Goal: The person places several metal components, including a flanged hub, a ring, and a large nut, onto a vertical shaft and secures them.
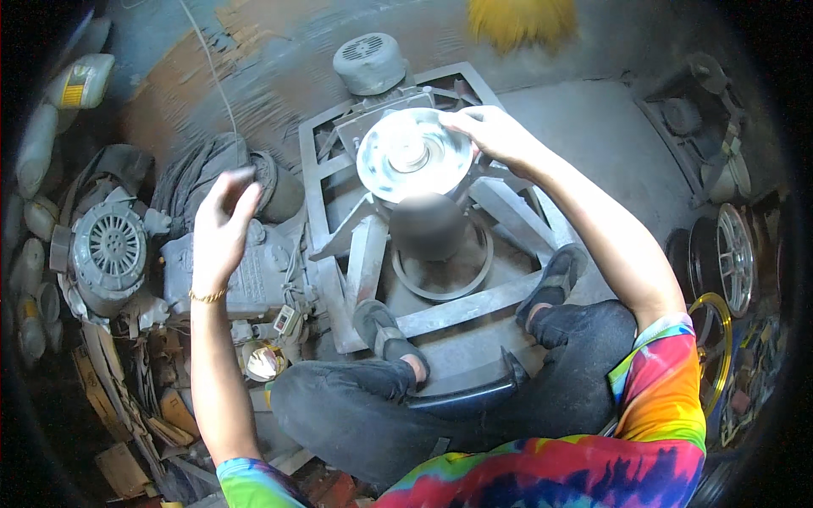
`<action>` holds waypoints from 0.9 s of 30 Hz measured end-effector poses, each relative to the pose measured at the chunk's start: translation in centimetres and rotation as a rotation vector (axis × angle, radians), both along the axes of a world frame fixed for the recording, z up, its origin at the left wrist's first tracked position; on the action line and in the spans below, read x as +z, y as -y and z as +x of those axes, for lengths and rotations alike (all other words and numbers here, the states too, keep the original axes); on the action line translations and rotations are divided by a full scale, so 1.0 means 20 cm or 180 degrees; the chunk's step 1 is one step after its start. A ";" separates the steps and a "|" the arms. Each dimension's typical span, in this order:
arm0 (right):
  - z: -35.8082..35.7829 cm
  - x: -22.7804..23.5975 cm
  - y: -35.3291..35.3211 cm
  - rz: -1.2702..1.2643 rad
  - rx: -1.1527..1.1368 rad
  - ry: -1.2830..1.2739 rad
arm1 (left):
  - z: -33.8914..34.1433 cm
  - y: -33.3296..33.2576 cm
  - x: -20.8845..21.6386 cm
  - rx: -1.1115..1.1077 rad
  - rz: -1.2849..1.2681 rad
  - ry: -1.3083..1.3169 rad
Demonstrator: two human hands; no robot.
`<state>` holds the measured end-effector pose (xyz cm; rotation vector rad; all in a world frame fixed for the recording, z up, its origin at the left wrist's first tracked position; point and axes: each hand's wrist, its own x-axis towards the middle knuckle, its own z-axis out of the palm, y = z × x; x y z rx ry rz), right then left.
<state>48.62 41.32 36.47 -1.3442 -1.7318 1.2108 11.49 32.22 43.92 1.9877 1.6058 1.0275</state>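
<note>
A shiny round metal disc sits on top of a dark cylindrical hub in the middle of a grey metal frame machine. My right hand rests on the disc's right rim, fingers curled over its edge. My left hand is raised in the air to the left, fingers loosely apart and holding nothing, over a pile of engine parts. My feet in dark sandals rest on the frame bars either side of the hub.
A grey electric motor sits behind the frame. An engine with a finned round cover and dark cloth lie at left. Plastic bottles line the far left. Wheel rims stand at right. A yellow brush hangs at top.
</note>
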 end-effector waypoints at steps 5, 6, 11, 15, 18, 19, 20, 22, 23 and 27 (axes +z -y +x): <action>0.00 -0.01 0.01 -0.0143 0.0158 -0.0376 | 0.41 -0.12 -0.02 0.0078 0.0416 -0.0609; -0.01 -0.02 0.00 -0.0110 0.0194 -0.0382 | 0.45 -0.14 -0.08 0.0106 0.0445 -0.0568; -0.01 0.02 0.05 -0.0060 0.0284 -0.0207 | 0.41 -0.24 -0.35 0.0382 -0.0087 0.0085; 0.01 0.01 0.07 -0.0038 0.0208 -0.0315 | 0.51 -0.25 -0.30 0.0240 -0.1039 0.1041; 0.00 0.03 0.09 -0.0309 0.0161 -0.0382 | 0.51 -0.27 -0.33 0.0212 -0.1020 0.1169; -0.01 0.04 0.09 -0.0281 0.0177 -0.0369 | 0.52 -0.27 -0.32 0.0264 -0.0962 0.1094; -0.02 0.05 0.10 -0.0254 0.0194 -0.0357 | 0.52 -0.27 -0.31 0.0317 -0.0904 0.1017; -0.02 0.03 0.08 -0.0057 0.0223 -0.0231 | 0.51 -0.30 -0.35 0.0266 -0.0755 0.0994; -0.01 0.02 0.08 0.0044 0.0225 -0.0170 | 0.53 -0.30 -0.34 0.0234 -0.0841 0.1094; -0.01 0.01 0.07 0.0177 0.0161 -0.0106 | 0.51 -0.29 -0.35 0.0017 -0.1079 0.1291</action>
